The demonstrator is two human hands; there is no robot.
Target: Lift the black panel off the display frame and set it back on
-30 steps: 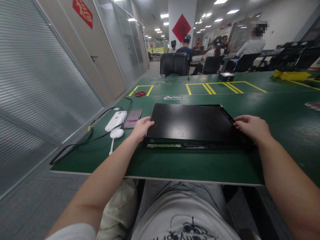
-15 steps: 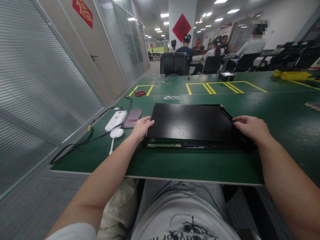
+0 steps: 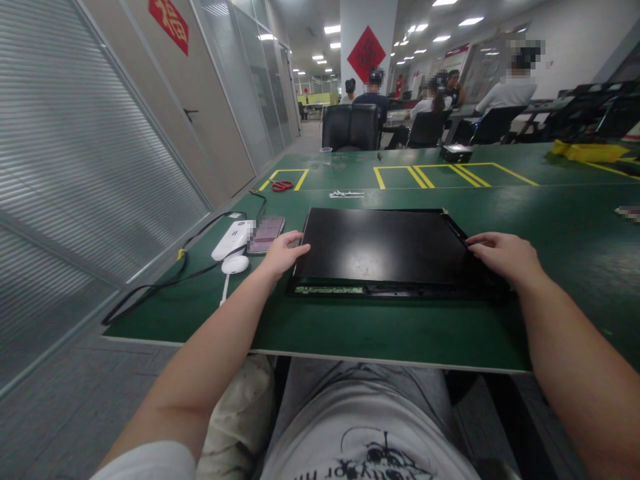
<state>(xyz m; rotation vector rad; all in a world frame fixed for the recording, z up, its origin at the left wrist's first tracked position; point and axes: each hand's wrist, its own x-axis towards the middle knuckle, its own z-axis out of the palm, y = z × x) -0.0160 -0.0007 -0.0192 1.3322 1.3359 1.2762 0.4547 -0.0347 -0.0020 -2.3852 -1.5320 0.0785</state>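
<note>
Barely anything has shifted in the past second: both hands stay at the panel's sides, and only the view has drifted a touch. Left hand (image 3: pixel 283 253) grasps the left edge of the black panel (image 3: pixel 385 243), thumb on top and fingers curled against the rim; right hand (image 3: pixel 505 257) lies palm down on the right edge, fingers stretched along it, and whether it clasps the rim or merely rests there cannot be told. Between the two hands the panel lies flat on the green table (image 3: pixel 350 327), its glossy face up, with a green circuit strip (image 3: pixel 329 290) showing under the edge nearest the person. Just outside the left hand sit a phone (image 3: pixel 267 233), a white handset (image 3: pixel 231 240) and a white puck (image 3: pixel 235 264), close together; a black cable (image 3: pixel 165 283) runs from them along the table's rim. Beyond the hands, past the panel's far edge, lie small white parts (image 3: pixel 346 194), and farther out to the left red scissors (image 3: pixel 281 186) rest inside a box of yellow lines (image 3: pixel 400 177). Farther still stand a clear cup (image 3: pixel 326 155), a black box (image 3: pixel 456 153) and, well off beyond the right hand, a yellow tray (image 3: pixel 585 152). At the table's far end is a black chair (image 3: pixel 350 125), with seated people (image 3: pixel 505 93) at desks behind it and a red diamond sign (image 3: pixel 369 53) on a pillar.
</note>
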